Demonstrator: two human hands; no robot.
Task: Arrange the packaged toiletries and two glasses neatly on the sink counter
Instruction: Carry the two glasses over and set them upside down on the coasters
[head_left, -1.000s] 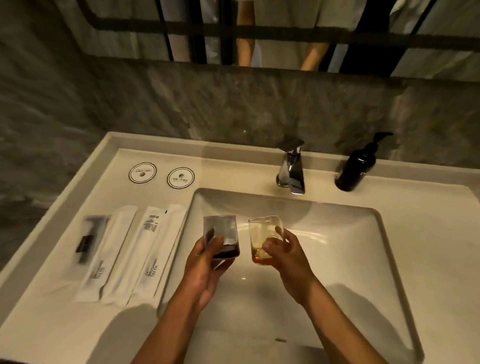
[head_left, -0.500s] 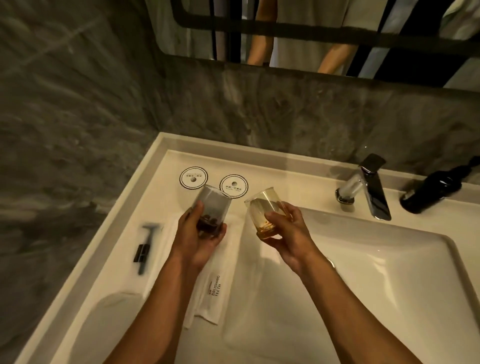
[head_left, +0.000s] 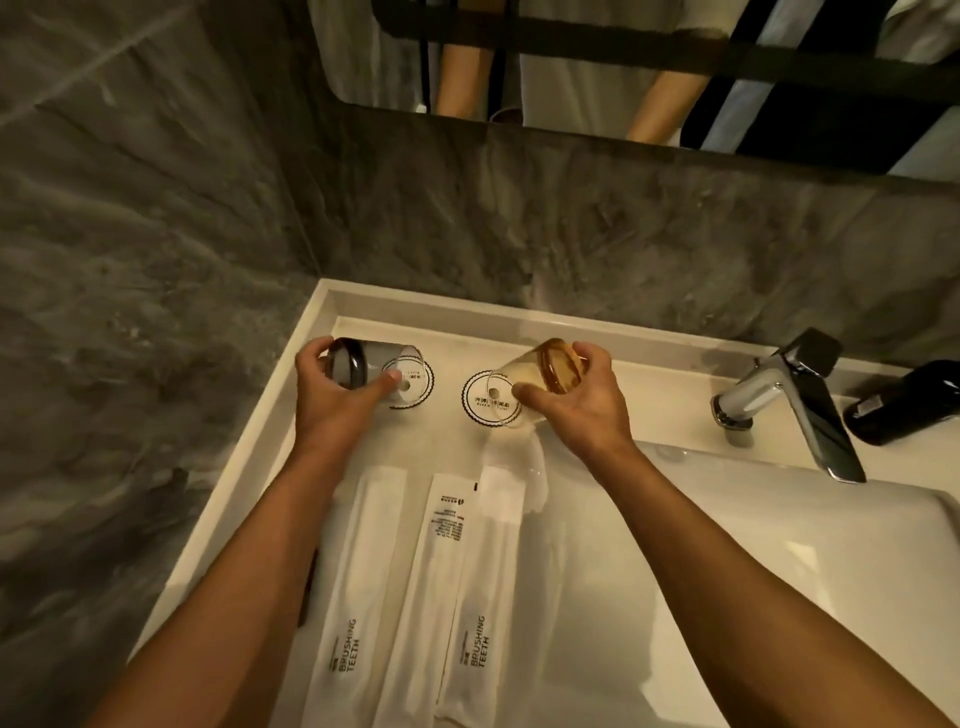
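Observation:
My left hand (head_left: 337, 400) grips a dark grey glass (head_left: 363, 366), tipped on its side over the left round coaster (head_left: 418, 389). My right hand (head_left: 576, 400) holds an amber glass (head_left: 535, 376), also tilted, its rim low over the right round coaster (head_left: 480, 402). Both coasters lie at the back left of the white sink counter (head_left: 363, 322). Three long white toiletry packets lie side by side in front of them: left packet (head_left: 358, 587), middle packet (head_left: 431, 582), right packet (head_left: 488, 571). A dark item by my left forearm is mostly hidden.
The basin (head_left: 779, 571) fills the right of the counter. A chrome faucet (head_left: 795, 400) stands behind it, with a black pump bottle (head_left: 904, 405) at the far right. Grey stone walls close in at the left and back, and a mirror (head_left: 623, 67) hangs above.
Both hands carried the glasses from over the basin to the back left of the counter and turned them from upright to tipped over the coasters.

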